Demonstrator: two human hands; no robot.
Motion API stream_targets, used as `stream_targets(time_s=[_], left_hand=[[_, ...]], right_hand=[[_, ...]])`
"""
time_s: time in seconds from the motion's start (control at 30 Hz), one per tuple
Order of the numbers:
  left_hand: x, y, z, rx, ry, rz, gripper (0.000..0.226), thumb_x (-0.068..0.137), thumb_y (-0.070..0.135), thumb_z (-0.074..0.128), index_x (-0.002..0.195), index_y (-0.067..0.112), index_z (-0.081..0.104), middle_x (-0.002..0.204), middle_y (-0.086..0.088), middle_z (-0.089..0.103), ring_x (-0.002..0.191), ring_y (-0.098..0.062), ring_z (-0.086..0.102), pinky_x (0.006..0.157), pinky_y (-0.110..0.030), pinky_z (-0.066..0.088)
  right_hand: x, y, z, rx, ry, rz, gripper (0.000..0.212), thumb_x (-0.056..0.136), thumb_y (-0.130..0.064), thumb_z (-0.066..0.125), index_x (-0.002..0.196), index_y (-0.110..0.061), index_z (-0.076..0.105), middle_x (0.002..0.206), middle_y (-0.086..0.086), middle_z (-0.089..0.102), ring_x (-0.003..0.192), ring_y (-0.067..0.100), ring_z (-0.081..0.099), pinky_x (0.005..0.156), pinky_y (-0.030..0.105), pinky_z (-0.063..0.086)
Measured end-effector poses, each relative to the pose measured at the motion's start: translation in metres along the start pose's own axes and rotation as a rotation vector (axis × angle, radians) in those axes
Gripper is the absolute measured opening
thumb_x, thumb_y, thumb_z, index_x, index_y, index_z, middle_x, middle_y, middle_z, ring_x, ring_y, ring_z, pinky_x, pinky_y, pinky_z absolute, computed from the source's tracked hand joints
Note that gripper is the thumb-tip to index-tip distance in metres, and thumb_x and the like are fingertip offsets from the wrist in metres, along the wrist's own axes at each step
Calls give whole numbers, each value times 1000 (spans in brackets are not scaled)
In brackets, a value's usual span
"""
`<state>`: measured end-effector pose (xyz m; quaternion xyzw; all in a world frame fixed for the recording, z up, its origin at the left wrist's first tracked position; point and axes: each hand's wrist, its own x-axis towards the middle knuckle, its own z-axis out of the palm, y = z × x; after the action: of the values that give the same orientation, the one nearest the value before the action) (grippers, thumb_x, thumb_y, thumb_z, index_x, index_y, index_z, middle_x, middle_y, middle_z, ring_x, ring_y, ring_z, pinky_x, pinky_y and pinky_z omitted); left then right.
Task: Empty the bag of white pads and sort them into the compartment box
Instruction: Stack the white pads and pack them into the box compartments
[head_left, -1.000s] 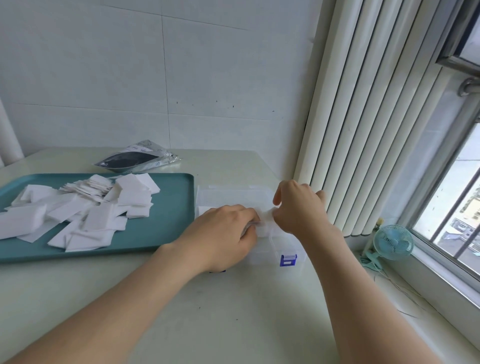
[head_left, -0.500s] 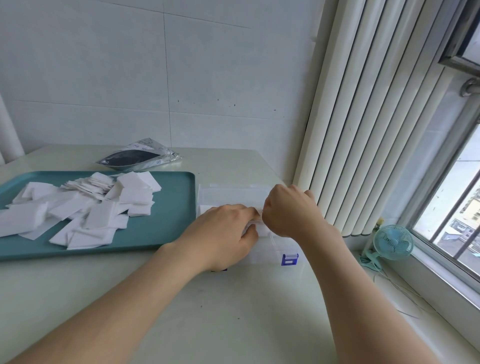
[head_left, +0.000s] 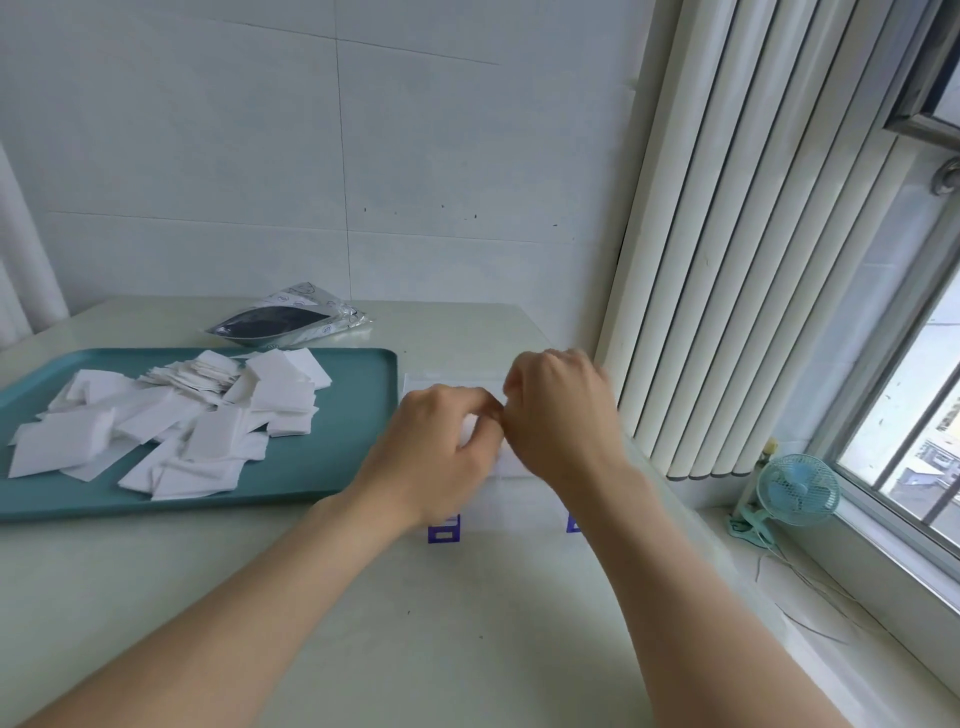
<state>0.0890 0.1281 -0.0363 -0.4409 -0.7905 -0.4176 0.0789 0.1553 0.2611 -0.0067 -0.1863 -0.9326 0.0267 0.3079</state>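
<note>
Over the clear plastic compartment box (head_left: 457, 378), both hands (head_left: 506, 415) meet.

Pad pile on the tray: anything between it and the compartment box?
Nothing visible blocks the way. The white pads lie loose on the teal tray, and the compartment box sits just beyond the tray's right edge. Only the left hand and right hand are over the box, fingertips meeting, hiding its compartments.

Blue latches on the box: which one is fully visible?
The left latch, below the left hand. The right latch is mostly hidden behind the right forearm.
</note>
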Motion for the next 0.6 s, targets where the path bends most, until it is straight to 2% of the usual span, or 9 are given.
stream_targets(time_s=[0.07,0.13,0.23,0.3,0.37,0.47,0.53,0.6], left_hand=[[1,-5,-7,-21,157,-43,27,87,30,47,81,23,72,78,10,71,77,-11,61,76,-33,49],[2,-16,-16,38,307,-111,20,89,23,52,73,21,64,67,7,64,67,-16,57,63,-35,45],[6,-43,-33,186,457,-194,19,90,18,53,72,20,58,69,3,60,70,-28,54,61,-36,39],[7,-63,-47,311,524,-209,13,88,20,52,77,19,59,80,-3,63,81,-34,57,68,-40,45],[8,-80,-58,451,475,-286,10,86,21,59,91,17,67,101,-10,64,99,-40,56,81,-46,48],[6,-98,-66,643,303,-442,40,88,36,66,122,16,65,129,-11,55,117,-40,49,94,-48,42],[6,-105,-65,717,194,-495,53,90,51,63,135,24,59,134,-10,52,121,-39,46,96,-46,41],[7,-109,-64,732,142,-500,51,92,52,62,138,28,60,132,-11,54,122,-39,46,96,-45,44]], right_hand=[[-5,-16,6,101,31,-118,31,80,-23,39,86,-17,68,82,1,66,84,29,58,70,38,38],[-14,-39,13,155,24,-171,30,77,-19,39,89,-16,66,80,2,65,80,31,57,70,41,40],[-23,-67,21,141,-13,-227,39,73,-18,39,101,-15,66,83,3,66,81,31,55,75,42,42],[-25,-75,26,124,-43,-259,35,78,-19,44,104,-17,67,86,1,67,84,29,56,80,42,43],[-25,-74,30,117,-70,-254,31,80,-19,46,101,-18,69,89,1,68,86,28,58,83,42,44],[-26,-79,34,116,-89,-234,34,78,-20,41,94,-17,71,86,1,66,83,28,56,84,42,45],[-26,-87,34,117,-84,-235,29,80,-20,45,93,-17,71,85,1,65,82,28,55,84,42,43],[-26,-96,34,120,-78,-253,23,83,-21,49,93,-18,70,86,0,65,84,27,54,85,41,41]])
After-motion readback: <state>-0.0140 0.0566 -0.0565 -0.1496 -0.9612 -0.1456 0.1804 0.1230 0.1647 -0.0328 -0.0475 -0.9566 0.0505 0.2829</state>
